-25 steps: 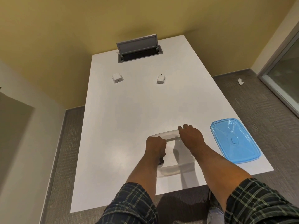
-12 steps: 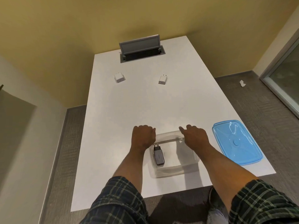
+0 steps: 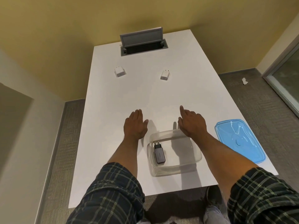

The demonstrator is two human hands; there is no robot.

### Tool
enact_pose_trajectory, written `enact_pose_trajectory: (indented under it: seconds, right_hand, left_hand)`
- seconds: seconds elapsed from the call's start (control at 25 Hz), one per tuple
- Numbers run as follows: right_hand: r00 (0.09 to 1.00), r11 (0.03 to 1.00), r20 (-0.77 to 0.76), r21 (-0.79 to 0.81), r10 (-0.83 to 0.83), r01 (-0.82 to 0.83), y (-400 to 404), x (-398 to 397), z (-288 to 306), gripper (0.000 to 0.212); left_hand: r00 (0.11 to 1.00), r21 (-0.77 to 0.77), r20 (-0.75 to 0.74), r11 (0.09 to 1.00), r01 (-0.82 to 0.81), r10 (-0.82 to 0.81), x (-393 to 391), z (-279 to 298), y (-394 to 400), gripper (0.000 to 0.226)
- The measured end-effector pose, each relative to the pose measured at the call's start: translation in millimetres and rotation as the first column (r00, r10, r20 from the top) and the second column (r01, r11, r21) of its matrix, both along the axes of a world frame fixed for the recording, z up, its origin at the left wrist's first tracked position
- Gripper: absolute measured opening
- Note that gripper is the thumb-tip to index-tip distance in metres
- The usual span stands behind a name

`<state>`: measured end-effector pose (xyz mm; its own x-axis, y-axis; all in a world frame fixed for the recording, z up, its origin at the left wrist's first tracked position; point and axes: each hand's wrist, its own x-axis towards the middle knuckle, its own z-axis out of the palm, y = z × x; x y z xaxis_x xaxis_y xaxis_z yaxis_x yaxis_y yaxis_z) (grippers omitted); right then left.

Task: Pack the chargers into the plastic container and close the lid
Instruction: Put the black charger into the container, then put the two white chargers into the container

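While both arms are stretched forward over the white table (image 3: 113, 97), nothing is held in either hand. The left hand (image 3: 135, 126) is seen palm down with its fingers (image 3: 137, 113) extended and loosely together, just left of the clear plastic container (image 3: 196, 152) and apart from its rim. The right hand (image 3: 192, 123) is likewise spread flat and empty, its fingers pointed toward the far end of the table, with the wrist above the container's far right corner; whether the container is touched by the wrist cannot be told.

Inside the container, along its left wall, a dark grey charger (image 3: 159, 155) is laid flat with its plug prongs turned toward the far side. It lies nearer the person than either set of fingertips, behind the left hand and to its right.

Two white chargers are left on the table well beyond the fingers: the left white charger (image 3: 120, 71) is found far ahead of the left hand, and the right white charger (image 3: 164, 75) far ahead, between the lines of the two hands. Both are near an open grey cable hatch (image 3: 143, 43) at the table's far end.

The blue lid (image 3: 239, 141) is laid on the table to the right of the container, just beside the right forearm and not on the container.
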<state>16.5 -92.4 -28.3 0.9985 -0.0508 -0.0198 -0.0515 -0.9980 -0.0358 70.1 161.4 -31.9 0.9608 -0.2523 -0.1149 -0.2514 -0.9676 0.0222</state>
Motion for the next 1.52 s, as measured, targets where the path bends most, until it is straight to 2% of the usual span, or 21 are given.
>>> enact_pose_trajectory:
  seconds: [0.28, 0.48, 0.68, 0.84, 0.96, 1.12, 1.24, 1.4, 1.52]
  right_hand:
    - [0.993, 0.994, -0.111, 0.101, -0.042, 0.053, 6.3, 53.3, -12.1, 0.064]
    - [0.982, 0.982, -0.175, 0.157, -0.078, 0.106, 6.9, 82.9, -25.0, 0.063]
    - [0.96, 0.958, -0.259, 0.23, -0.108, 0.17, 15.5, 128.3, -40.5, 0.074]
    - [0.96, 0.941, -0.25, 0.274, -0.13, 0.198, 21.3, 170.9, -48.4, 0.076]
    - [0.963, 0.934, -0.227, 0.291, -0.146, 0.21, 20.0, 199.4, -55.0, 0.074]
    - [0.953, 0.926, -0.262, 0.299, -0.15, 0.228, 20.1, 223.7, -64.5, 0.085]
    - [0.956, 0.946, -0.251, 0.243, -0.151, 0.213, 22.4, 236.8, -72.2, 0.092]
    - [0.972, 0.97, -0.2, 0.179, -0.126, 0.162, 23.1, 261.9, -70.0, 0.109]
    - [0.974, 0.963, -0.173, 0.198, -0.147, 0.18, 22.3, 279.5, -71.0, 0.107]
  left_hand:
    - [0.991, 0.025, -0.117, 0.998, 0.06, -0.057, 23.8, -11.1, -5.2, 0.068]
    - [0.988, 0.025, -0.116, 0.994, 0.104, -0.1, 42.0, -26.1, -13.2, 0.067]
    - [0.975, 0.084, -0.209, 0.992, 0.09, -0.071, 67.1, -63.2, -12.8, 0.069]
    - [0.945, -0.035, -0.324, 0.999, 0.038, -0.047, 79.5, -89.9, -10.3, 0.073]
    - [0.952, -0.074, -0.303, 0.997, 0.015, -0.036, 89.6, -105.1, -12.6, 0.075]
    - [0.96, -0.133, -0.281, 0.99, -0.044, 0.005, 107.4, -116.7, -21.5, 0.075]
    - [0.952, -0.158, -0.305, 0.985, -0.067, 0.016, 118.7, -125.8, -24.5, 0.077]
    - [0.956, -0.127, -0.29, 0.988, -0.084, 0.044, 130.1, -137.0, -30.3, 0.082]
    - [0.966, -0.126, -0.255, 0.99, -0.064, 0.03, 141.7, -142.7, -32.1, 0.084]
